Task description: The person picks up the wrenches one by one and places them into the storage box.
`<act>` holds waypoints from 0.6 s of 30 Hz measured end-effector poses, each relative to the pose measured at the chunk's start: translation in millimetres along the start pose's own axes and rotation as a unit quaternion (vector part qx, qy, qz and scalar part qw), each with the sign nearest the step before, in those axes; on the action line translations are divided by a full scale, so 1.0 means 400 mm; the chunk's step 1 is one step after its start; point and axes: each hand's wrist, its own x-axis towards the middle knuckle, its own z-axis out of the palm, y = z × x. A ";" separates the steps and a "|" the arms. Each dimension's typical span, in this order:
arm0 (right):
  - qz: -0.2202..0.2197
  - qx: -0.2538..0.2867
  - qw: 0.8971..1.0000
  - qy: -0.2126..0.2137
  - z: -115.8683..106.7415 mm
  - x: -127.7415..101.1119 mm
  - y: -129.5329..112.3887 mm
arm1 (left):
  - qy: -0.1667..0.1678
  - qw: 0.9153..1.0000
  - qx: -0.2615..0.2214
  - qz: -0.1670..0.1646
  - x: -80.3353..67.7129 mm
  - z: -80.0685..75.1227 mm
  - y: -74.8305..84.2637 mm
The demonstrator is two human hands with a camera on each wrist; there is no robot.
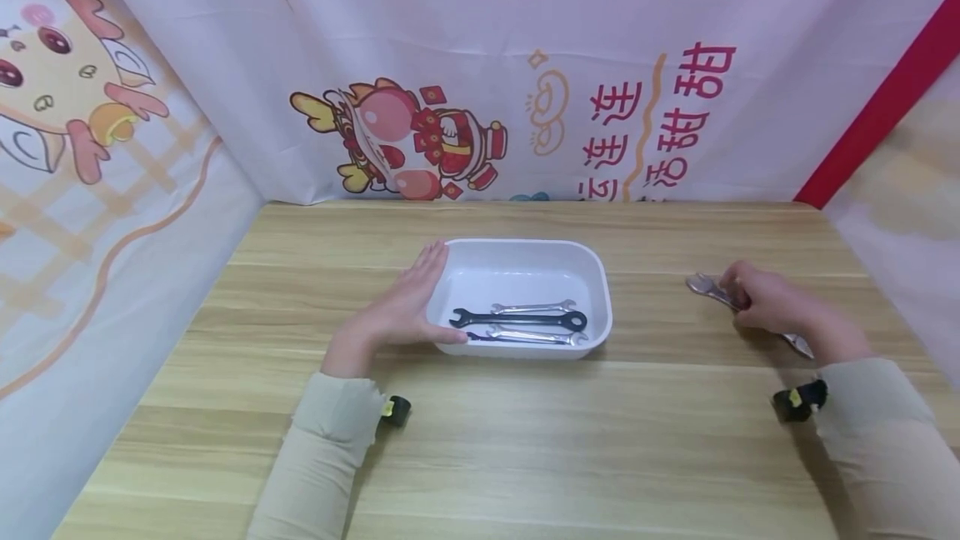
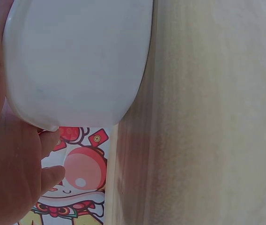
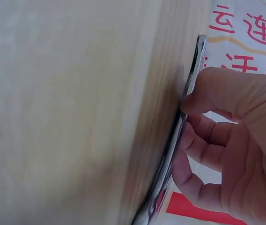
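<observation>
Lying flat on the table (image 1: 525,440) at the right, a wrench (image 1: 708,288) is pinched by the curled right hand (image 1: 768,302); stiff, slick steel, best gripped mid-shank. The tray (image 1: 600,307) is steadied by the flat left hand (image 1: 401,311).

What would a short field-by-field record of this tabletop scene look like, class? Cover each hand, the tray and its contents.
Left hand: left hand flat, fingers straight, pressed against the left wall of the white tray
Right hand: right hand with fingers curled on a silver wrench lying on the wooden table, right of the tray
Tray contents: black wrench between two silver wrenches
Tray position: mid-table, upright
Backdrop: printed cartoon cloth
</observation>
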 end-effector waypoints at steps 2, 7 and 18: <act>0.001 -0.006 1.000 -0.003 0.002 0.003 0.000 | 0.000 1.000 0.001 0.000 -0.001 0.000 0.001; 0.002 -0.004 1.000 0.001 0.004 0.006 0.001 | -0.001 1.000 0.001 -0.003 -0.003 0.002 0.002; 0.012 -0.040 0.999 -0.018 -0.013 0.009 -0.010 | -0.002 1.000 -0.009 -0.002 -0.005 0.000 0.004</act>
